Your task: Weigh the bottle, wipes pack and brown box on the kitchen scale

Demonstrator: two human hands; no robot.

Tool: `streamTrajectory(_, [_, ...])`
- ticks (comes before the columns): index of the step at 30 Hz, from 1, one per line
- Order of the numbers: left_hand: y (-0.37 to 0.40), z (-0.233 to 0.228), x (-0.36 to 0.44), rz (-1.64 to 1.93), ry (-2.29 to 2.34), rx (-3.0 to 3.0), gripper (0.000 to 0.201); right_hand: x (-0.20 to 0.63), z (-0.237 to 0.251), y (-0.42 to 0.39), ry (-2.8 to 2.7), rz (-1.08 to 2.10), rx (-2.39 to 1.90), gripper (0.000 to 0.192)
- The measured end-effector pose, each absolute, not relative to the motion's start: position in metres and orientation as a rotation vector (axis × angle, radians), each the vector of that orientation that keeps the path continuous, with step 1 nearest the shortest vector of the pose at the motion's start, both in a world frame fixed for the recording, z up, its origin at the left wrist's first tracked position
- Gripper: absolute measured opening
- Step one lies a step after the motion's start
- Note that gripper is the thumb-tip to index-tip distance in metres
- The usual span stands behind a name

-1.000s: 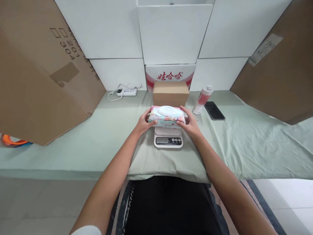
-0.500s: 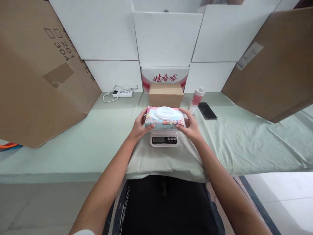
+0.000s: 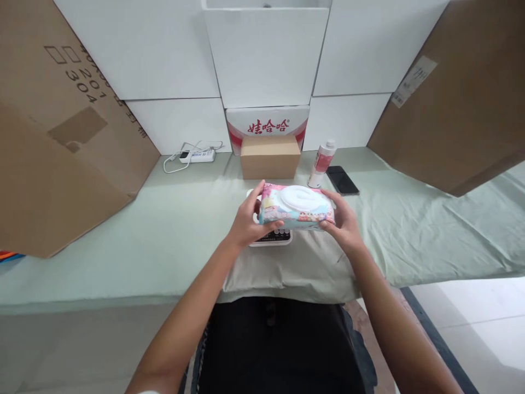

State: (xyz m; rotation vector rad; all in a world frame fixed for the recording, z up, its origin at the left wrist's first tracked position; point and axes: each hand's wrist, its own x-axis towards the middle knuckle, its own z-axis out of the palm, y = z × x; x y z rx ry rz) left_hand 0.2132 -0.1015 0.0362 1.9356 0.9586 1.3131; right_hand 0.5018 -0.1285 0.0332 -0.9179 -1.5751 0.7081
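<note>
**Wipes pack held just above the scale**

Nearest you, both forearms reach out over the front edge of the tabletop. Your left hand [image 3: 246, 221] grips the left end of the wipes pack [image 3: 296, 206], thumb on the near side and fingers curled over the top. Your right hand [image 3: 344, 224] grasps the right end the same way. The pack lies flat, lid up, tilted slightly, and it hides most of the scale [image 3: 270, 238]; only the scale's button strip and front rim show beneath it.

By the look of it, the pack is off the platform and sits a little to the right of it, so the weighing seems either over or not begun; the display is hidden, so you cannot tell which. The pack is not yet set down anywhere.

Farther back, toward the rear edge, stand a small cardboard box [image 3: 269, 157], a bottle [image 3: 322, 163] and a phone [image 3: 342, 180], with a power strip [image 3: 196, 156] off to the left.
</note>
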Motion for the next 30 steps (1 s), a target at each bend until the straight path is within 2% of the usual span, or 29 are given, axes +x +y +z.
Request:
streamTrajectory(5, [-0.138,0.043,0.290,1.278,1.050,2.053,0.115,0.557,0.019,-0.133,-1.477,0.528,-1.132,0.067])
streamTrajectory(9, [-0.142,0.042,0.338,1.051,1.160,2.028,0.110,0.594,0.015,-0.122,-1.465,0.480,-1.257,0.061])
streamTrajectory(16, [-0.136,0.044,0.352,0.668,1.341,2.165,0.080,0.611,0.026,-0.115,-1.513,0.484,-1.531,0.051])
streamTrajectory(22, [-0.130,0.076,0.301,0.815,1.381,2.286,0.061,0.587,0.072,-0.103,-1.430,0.333,-1.636,0.038])
streamTrajectory(26, [-0.068,0.080,0.217,1.062,1.709,2.129,0.043,0.559,0.104,-0.057,-1.418,0.494,-1.625,0.038])
streamTrajectory(30, [-0.007,0.048,0.134,1.246,2.054,1.847,0.029,0.531,0.111,-0.002,-1.386,0.721,-1.732,0.044])
